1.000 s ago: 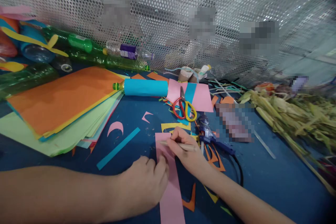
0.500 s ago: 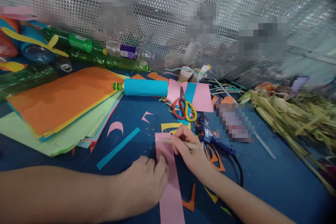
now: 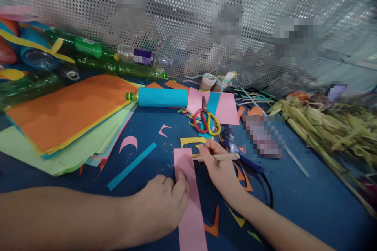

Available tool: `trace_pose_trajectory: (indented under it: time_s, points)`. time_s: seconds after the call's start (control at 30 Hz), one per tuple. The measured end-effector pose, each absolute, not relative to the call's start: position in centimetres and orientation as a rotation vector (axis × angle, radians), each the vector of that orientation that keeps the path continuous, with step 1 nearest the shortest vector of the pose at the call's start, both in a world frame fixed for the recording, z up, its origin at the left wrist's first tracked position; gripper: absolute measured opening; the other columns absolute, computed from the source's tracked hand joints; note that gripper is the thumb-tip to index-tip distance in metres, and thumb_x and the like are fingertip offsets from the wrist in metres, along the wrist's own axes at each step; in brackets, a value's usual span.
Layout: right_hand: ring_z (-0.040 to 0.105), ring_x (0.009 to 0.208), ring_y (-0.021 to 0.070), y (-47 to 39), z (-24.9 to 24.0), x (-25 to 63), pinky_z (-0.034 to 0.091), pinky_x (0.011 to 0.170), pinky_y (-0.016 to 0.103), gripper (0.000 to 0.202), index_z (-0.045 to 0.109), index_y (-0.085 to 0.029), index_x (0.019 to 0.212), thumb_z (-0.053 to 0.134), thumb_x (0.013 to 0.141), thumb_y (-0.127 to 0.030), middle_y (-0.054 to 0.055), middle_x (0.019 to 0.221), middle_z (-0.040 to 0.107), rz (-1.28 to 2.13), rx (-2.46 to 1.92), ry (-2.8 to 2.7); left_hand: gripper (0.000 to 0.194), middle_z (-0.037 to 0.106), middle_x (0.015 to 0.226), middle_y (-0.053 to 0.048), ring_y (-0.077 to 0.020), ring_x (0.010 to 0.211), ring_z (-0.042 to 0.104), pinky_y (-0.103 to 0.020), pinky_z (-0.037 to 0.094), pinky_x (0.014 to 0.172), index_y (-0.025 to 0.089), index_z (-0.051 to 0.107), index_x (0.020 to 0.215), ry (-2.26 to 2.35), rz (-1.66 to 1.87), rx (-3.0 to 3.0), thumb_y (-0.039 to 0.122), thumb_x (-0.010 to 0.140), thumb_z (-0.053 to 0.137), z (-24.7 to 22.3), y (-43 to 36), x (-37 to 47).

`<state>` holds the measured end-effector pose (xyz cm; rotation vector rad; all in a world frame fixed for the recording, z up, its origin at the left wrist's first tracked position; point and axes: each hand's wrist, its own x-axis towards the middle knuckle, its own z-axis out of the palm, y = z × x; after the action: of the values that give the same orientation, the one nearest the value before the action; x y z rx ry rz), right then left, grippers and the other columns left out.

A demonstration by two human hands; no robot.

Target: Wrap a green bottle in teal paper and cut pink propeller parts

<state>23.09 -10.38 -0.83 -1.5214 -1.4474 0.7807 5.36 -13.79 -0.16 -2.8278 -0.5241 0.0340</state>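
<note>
A long pink paper strip (image 3: 193, 219) lies lengthwise on the blue table. My left hand (image 3: 163, 204) rests on its left edge, fingers curled and closed, holding it down. In my right hand (image 3: 218, 164) is a pale pen (image 3: 226, 157), pinched between thumb and fingers. The pen's tip end is at the strip's right edge near the far end; whether it touches the paper I cannot tell. Just beyond the strip are yellow paper scraps (image 3: 190, 140). Scissors (image 3: 205, 119) with one red and one yellow handle lie farther back, on pink and blue paper.
A stack of coloured paper (image 3: 73, 110) lies left, behind a blue strip (image 3: 132, 166). At the back is a blue-wrapped bottle (image 3: 163, 97). A dark blue glue gun (image 3: 250, 161) with a cable lies right, before dried husks (image 3: 318, 133). Several bottles (image 3: 88, 47) line the mesh wall.
My right hand has shifted slightly right, drawing the pen's tip from over the pink strip to its right edge. My left hand stays put on the strip.
</note>
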Motion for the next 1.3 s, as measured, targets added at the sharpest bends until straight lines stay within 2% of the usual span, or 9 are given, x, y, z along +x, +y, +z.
trace_pose_trajectory:
  time_s: [0.8, 1.0, 1.1, 1.2, 1.3]
  points:
    - [0.023, 0.049, 0.0098, -10.2, -0.7, 23.0, 0.023, 0.046, 0.025, 0.032, 0.022, -0.022, 0.056, 0.044, 0.079, -0.025, -0.007, 0.052, 0.022, 0.713, -1.576, -1.603, 0.037, 0.057, 0.112, -0.028, -0.0229, 0.063, 0.063, -0.031, 0.044, 0.044, 0.001, 0.052, 0.114, -0.528, 0.036, -2.862, 0.011, 0.083, 0.035, 0.1, -13.9, 5.4]
    - [0.024, 0.047, 0.0093, -10.4, -0.6, 23.2, 0.025, 0.047, 0.024, 0.035, 0.025, -0.022, 0.057, 0.047, 0.082, -0.030, -0.008, 0.051, 0.023, 0.817, -1.515, -1.409, 0.037, 0.056, 0.113, -0.028, -0.0217, 0.062, 0.062, -0.031, 0.045, 0.045, 0.001, 0.052, 0.115, -0.531, 0.063, -2.854, 0.012, 0.083, 0.036, 0.1, -13.8, 5.4]
    - [0.030, 0.046, 0.0093, -10.6, -0.3, 23.4, 0.029, 0.048, 0.023, 0.029, 0.032, -0.022, 0.063, 0.047, 0.086, -0.034, -0.008, 0.050, 0.030, 0.909, -1.385, -1.304, 0.038, 0.055, 0.115, -0.027, -0.0216, 0.061, 0.062, -0.032, 0.045, 0.045, 0.001, 0.052, 0.115, -0.526, 0.072, -2.863, 0.013, 0.083, 0.036, 0.2, -13.8, 5.4]
    - [0.042, 0.053, 0.0107, -11.0, 0.1, 23.1, 0.035, 0.052, 0.024, 0.022, 0.040, -0.022, 0.070, 0.047, 0.086, -0.034, -0.005, 0.056, 0.043, 1.022, -1.284, -1.450, 0.036, 0.057, 0.114, -0.025, -0.0220, 0.063, 0.062, -0.032, 0.046, 0.046, 0.002, 0.053, 0.114, -0.518, 0.063, -2.881, 0.013, 0.084, 0.035, 0.1, -13.8, 5.4]
    - [0.043, 0.055, 0.0113, -11.3, 0.1, 22.7, 0.035, 0.053, 0.024, 0.016, 0.042, -0.022, 0.075, 0.048, 0.086, -0.033, -0.004, 0.061, 0.046, 1.206, -1.237, -1.569, 0.035, 0.057, 0.113, -0.026, -0.0230, 0.066, 0.062, -0.032, 0.046, 0.047, 0.002, 0.053, 0.111, -0.508, 0.045, -2.886, 0.014, 0.085, 0.034, 0.1, -13.9, 5.4]
